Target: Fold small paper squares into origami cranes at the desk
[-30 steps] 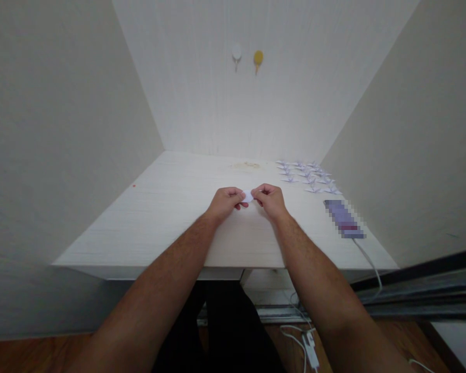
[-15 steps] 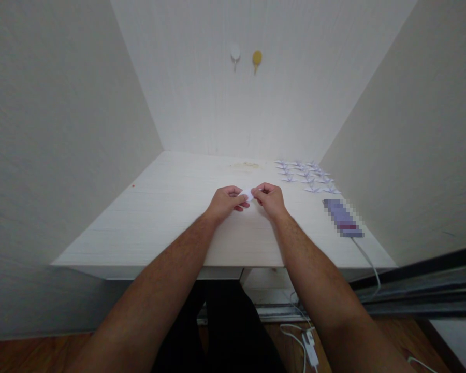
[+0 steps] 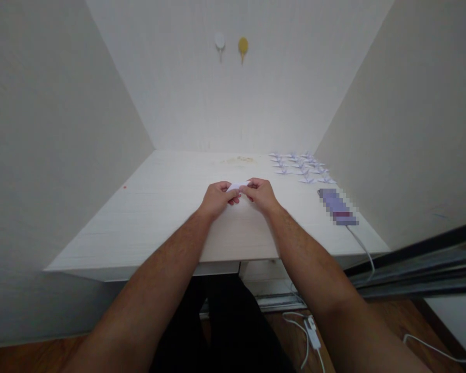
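Observation:
A small folded piece of white paper point(image 3: 238, 185) is held between my two hands, just above the white desk point(image 3: 155, 217). My left hand point(image 3: 218, 199) pinches its left side, thumb on top and fingers beneath. On the other side my right hand point(image 3: 259, 192) grips the right end between thumb and fingers. Both thumbs nearly meet at the paper's near edge. The fingers hide much of it, so its exact folds cannot be made out. Several folded paper cranes point(image 3: 301, 167) stand in rows at the back right of the desk.
A phone-like device point(image 3: 337, 207), blurred out, lies at the right with a white cable point(image 3: 361, 241) running over the desk edge. Walls enclose the desk on three sides. A white hook point(image 3: 220, 41) and a yellow hook point(image 3: 243, 45) are on the back wall. A power strip point(image 3: 312, 331) lies below.
My right thumb has come in closer to the left one along the paper's near edge, and the paper now looks flatter and wider. The head view has shifted slightly.

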Available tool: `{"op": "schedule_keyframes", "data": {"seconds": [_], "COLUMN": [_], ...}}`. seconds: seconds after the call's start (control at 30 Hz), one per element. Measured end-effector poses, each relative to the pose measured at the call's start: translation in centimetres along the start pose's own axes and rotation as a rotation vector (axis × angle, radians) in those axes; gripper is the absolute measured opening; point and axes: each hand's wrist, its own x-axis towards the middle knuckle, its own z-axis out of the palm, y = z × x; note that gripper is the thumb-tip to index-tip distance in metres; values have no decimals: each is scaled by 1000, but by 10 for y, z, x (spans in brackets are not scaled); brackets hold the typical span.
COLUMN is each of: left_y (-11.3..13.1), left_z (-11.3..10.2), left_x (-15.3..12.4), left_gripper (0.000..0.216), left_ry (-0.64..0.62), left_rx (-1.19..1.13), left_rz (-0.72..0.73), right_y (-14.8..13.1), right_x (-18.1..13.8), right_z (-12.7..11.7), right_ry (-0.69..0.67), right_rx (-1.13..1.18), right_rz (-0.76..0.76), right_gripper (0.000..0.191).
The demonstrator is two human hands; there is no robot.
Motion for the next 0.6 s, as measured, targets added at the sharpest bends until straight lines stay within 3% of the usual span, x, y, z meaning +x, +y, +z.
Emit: {"op": "schedule_keyframes", "data": {"seconds": [0.2,0.6], "left_y": [-6,-6], "left_z": [0,3], "left_x": [2,1], "left_gripper": [27,15], "left_ry": [-15,-33], "left_rx": [0,127], "left_rz": [15,34], "right_y": [-3,1], "right_x": [0,1], "right_z": [-3,-3], "right_ry": [23,23], "right_rx": [-46,-38], "right_rz": [-27,-7], "right_gripper": [28,27]}}
